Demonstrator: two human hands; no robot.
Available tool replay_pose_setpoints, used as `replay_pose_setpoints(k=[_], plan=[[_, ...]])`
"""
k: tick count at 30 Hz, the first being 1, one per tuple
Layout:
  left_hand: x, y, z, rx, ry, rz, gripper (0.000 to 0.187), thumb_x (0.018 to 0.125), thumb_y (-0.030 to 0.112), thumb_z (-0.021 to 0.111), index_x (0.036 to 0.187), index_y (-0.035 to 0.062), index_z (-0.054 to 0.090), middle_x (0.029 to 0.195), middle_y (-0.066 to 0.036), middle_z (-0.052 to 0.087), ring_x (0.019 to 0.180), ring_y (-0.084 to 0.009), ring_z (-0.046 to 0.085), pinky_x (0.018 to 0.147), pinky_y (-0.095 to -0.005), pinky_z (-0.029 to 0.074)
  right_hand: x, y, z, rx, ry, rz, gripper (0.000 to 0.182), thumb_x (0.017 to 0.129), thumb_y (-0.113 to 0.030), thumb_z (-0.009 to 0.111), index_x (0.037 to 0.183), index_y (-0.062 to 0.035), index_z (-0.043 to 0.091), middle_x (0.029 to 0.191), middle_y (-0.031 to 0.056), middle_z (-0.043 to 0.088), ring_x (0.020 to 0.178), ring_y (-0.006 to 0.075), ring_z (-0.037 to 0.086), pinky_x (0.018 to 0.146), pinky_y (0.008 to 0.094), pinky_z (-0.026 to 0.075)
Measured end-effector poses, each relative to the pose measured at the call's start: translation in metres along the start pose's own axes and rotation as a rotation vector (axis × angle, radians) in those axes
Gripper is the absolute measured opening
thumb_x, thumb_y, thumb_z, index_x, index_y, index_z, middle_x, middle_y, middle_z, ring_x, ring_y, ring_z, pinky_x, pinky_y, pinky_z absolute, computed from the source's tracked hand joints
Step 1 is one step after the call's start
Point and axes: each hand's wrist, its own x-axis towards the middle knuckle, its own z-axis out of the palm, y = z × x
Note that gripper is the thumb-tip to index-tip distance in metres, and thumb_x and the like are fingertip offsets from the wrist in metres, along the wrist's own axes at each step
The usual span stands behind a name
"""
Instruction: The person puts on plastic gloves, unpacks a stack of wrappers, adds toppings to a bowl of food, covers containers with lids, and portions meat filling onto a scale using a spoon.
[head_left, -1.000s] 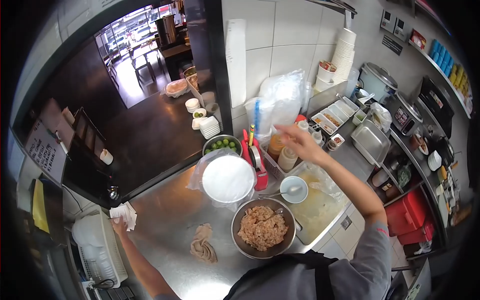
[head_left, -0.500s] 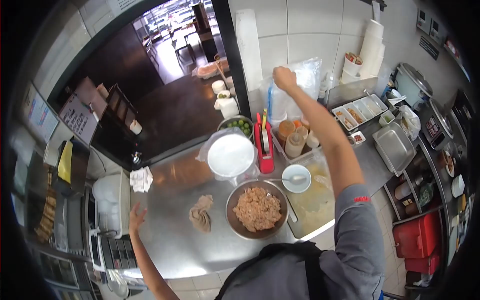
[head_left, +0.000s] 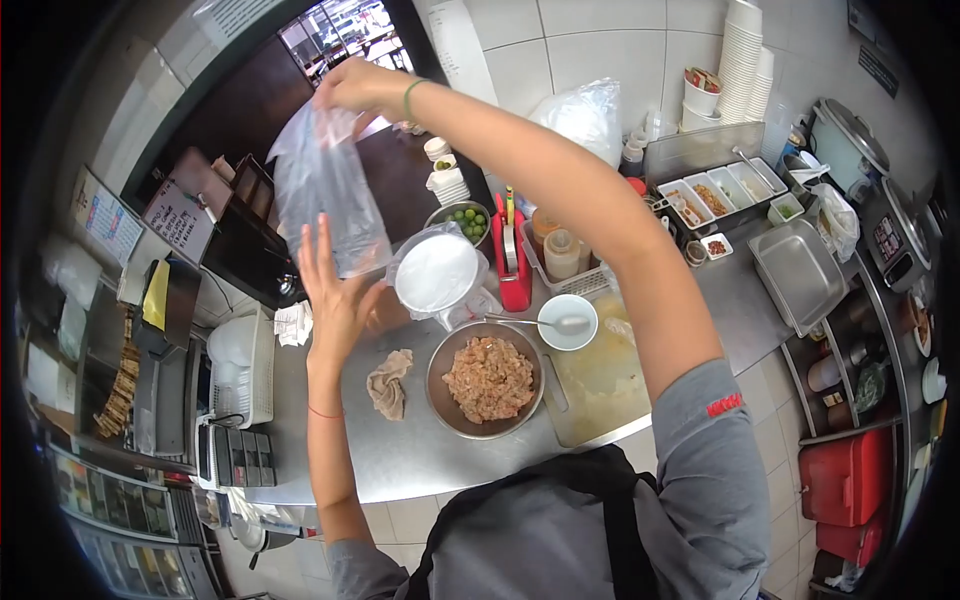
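High over the left part of the counter, my right hand (head_left: 362,88) pinches the top of a clear plastic bag (head_left: 335,200), which hangs down limp. Just below it is my left hand (head_left: 337,300), fingers stretched apart and overlapping the bag's lower edge. Under and right of the bag stands a round container with a white top (head_left: 437,272), wrapped in clear plastic. A metal bowl of minced meat (head_left: 488,378) sits near the counter's front, with a crumpled beige cloth (head_left: 390,384) to its left.
A white bowl with a spoon (head_left: 567,322) stands by a cutting board (head_left: 600,385). Behind are a red holder (head_left: 513,265), sauce bottles (head_left: 565,255) and a bowl of green limes (head_left: 466,220). A plastic bag bundle (head_left: 585,118) leans on the wall; a metal pan (head_left: 800,275) sits right.
My right hand has moved left from the bag bundle by the wall and now holds a clear bag. My left hand has risen from the counter's left side toward it.
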Motion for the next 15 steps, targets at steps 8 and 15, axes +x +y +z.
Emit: replay_pose_setpoints(k=[8, 15], plan=[[-0.046, -0.007, -0.052, -0.237, 0.258, -0.286, 0.036, 0.080, -0.002, 0.045, 0.115, -0.0012, 0.052, 0.131, -0.014, 0.045, 0.112, -0.0294, 0.049, 0.094, -0.0325, 0.037, -0.012, 0.064, -0.021, 0.106, -0.117, -0.033, 0.050, 0.080, -0.040, 0.064, 0.108, 0.0010, 0.056, 0.092, 0.0132, 0.061, 0.085, 0.0250, 0.063, 0.066, 0.0355, 0.055], [-0.149, -0.011, -0.104, 0.055, -0.052, -0.597, 0.051, 0.077, -0.005, 0.050, 0.126, -0.0027, 0.040, 0.132, -0.020, 0.042, 0.118, -0.0367, 0.044, 0.098, -0.0368, 0.034, -0.011, 0.298, -0.054, -1.241, -0.196, -0.003, 0.015, 0.075, -0.010, 0.054, 0.079, -0.0023, 0.066, 0.081, 0.0184, 0.064, 0.078, 0.0314, 0.064, 0.069, 0.0396, 0.051]])
